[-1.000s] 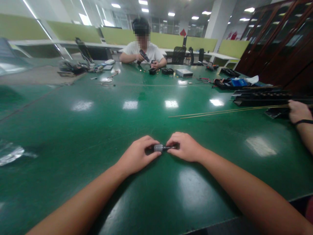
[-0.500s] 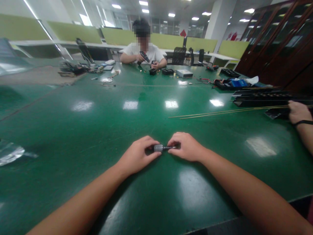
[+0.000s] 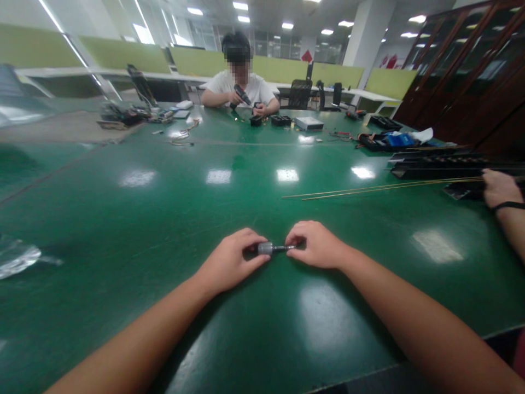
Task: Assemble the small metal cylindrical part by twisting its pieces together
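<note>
A small grey metal cylinder with a thin dark shaft (image 3: 265, 248) lies level between my hands, low over the green table (image 3: 164, 219). My left hand (image 3: 232, 260) is closed on the cylinder's body, with thumb and forefinger at its near and far sides. Closed in a pinch, my right hand (image 3: 318, 245) has its thumb and fingertips at the shaft's right end. A stretch of bare shaft shows between the two hands. The cylinder's left end is hidden in my left fingers.
Thin brass-coloured rods (image 3: 369, 189) lie at right, beside black metal rails (image 3: 443, 167) and another person's hand (image 3: 500, 187). Across the table a person (image 3: 241, 90) holds a power drill (image 3: 243, 94). Clear plastic (image 3: 18, 257) lies at left.
My right hand has slid slightly right along the shaft, so more of the shaft shows. My left hand and the cylinder have stayed put.
</note>
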A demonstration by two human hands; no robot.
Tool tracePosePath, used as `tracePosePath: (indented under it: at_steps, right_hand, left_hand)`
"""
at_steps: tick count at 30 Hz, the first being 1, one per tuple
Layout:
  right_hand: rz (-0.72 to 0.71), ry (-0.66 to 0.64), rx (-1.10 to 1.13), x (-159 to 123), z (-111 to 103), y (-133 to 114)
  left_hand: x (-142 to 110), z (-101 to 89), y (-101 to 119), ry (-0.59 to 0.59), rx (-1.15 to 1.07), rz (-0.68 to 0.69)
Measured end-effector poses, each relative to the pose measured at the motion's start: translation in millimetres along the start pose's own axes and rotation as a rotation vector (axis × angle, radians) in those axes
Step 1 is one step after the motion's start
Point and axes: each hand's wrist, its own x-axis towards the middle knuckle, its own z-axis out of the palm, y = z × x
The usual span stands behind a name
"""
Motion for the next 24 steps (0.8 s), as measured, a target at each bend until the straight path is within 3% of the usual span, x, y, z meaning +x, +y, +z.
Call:
tracePosePath:
  at_steps: [11, 19, 24]
  right_hand:
    - [0.039, -0.043, -0.016, -1, -8, 1]
    - [0.174, -0.119, 0.006, -8, -28, 14]
    - [0.128, -0.103, 0.017, -3, -16, 8]
  left_hand:
    - [-1, -0.9, -2, 0.005, 0.016, 0.022]
    - [0, -2.7, 0, 0.005, 0.011, 0.012]
    - [0, -1.8, -1, 0.009, 0.013, 0.015]
